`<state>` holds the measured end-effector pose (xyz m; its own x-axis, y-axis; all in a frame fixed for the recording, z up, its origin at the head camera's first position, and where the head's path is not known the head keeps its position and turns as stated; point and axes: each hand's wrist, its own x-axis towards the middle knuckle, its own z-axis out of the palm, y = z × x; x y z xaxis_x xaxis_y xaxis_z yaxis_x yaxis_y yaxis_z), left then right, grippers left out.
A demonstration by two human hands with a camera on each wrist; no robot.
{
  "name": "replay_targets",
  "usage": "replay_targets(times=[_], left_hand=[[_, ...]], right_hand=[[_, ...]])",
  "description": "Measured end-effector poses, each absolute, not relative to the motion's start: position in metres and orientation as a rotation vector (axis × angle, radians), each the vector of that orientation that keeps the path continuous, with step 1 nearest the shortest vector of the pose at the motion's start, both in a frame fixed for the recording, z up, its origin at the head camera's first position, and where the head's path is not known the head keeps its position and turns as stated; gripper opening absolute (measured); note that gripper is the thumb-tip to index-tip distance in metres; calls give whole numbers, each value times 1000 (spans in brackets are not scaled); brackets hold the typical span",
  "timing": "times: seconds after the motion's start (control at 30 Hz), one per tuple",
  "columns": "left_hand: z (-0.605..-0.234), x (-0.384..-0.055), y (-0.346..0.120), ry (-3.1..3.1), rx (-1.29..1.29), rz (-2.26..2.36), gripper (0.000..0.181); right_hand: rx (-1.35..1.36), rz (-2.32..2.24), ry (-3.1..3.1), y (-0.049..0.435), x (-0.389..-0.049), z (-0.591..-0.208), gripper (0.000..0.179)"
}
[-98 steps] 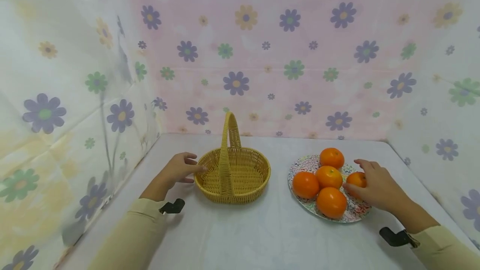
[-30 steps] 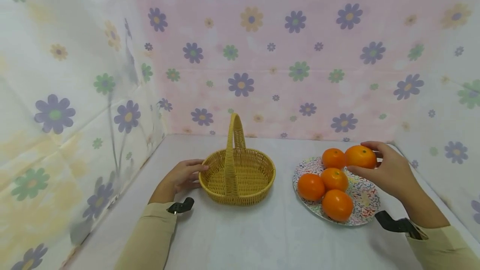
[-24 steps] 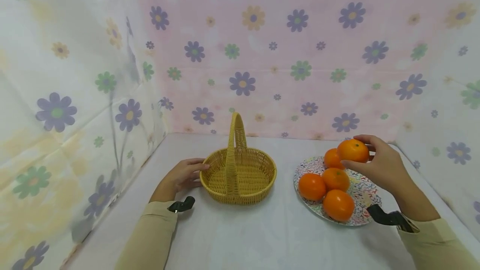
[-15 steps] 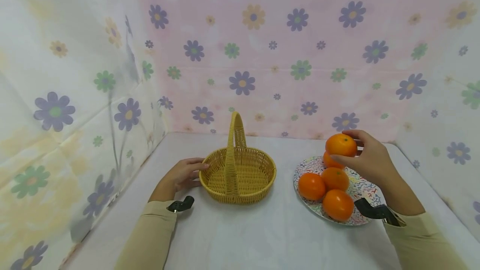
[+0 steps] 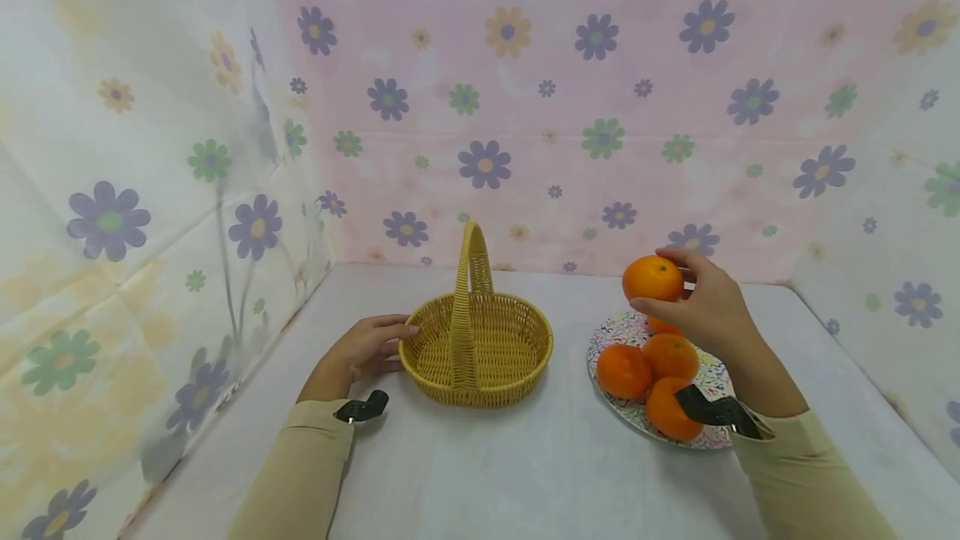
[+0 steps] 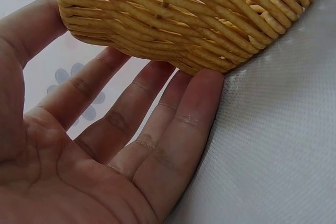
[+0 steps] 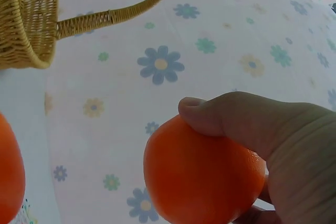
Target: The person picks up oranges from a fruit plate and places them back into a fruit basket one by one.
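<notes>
My left hand (image 5: pixel 367 348) holds the near-left end of a yellow wicker basket (image 5: pixel 510 394). In the left wrist view the fingers (image 6: pixel 173 145) reach under the woven wall (image 6: pixel 210 35), with the thumb up along its side. The basket stands upright with nothing in it, its arched handle raised. My right hand (image 5: pixel 708 307) grips an orange (image 5: pixel 651 277) above the far side of a speckled plate (image 5: pixel 606 333). In the right wrist view the thumb presses on that orange (image 7: pixel 199 177); the other fingers are mostly hidden behind it. Several oranges (image 5: pixel 671 357) lie on the plate, one partly covered by the right hand.
A white cloth covers the table (image 5: pixel 480 473). Flower-printed fabric forms the back wall (image 5: pixel 525 165) and both sides. The basket handle (image 5: pixel 467 307) rises between the basket's two halves. A black wrist mount (image 5: pixel 716 411) on the right arm overlaps the nearest orange.
The right hand has picked an orange up off the plate's right side and carried it up and left, toward the basket. The left hand has settled on the basket's end.
</notes>
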<state>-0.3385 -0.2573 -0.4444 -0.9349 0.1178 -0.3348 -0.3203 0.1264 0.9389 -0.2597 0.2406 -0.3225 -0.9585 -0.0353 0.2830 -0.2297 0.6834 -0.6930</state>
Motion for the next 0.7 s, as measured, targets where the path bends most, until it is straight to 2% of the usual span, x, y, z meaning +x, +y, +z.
replay_targets(times=[0.27,0.7], left_hand=[[-443,-335,-255,2055,-184,1894,74],[-445,-335,-258,2083,-165,1877,75]], right_hand=[[251,1233,-2642,222,-261,-318,89],[438,1266,-2648,181,-271,-329,78]])
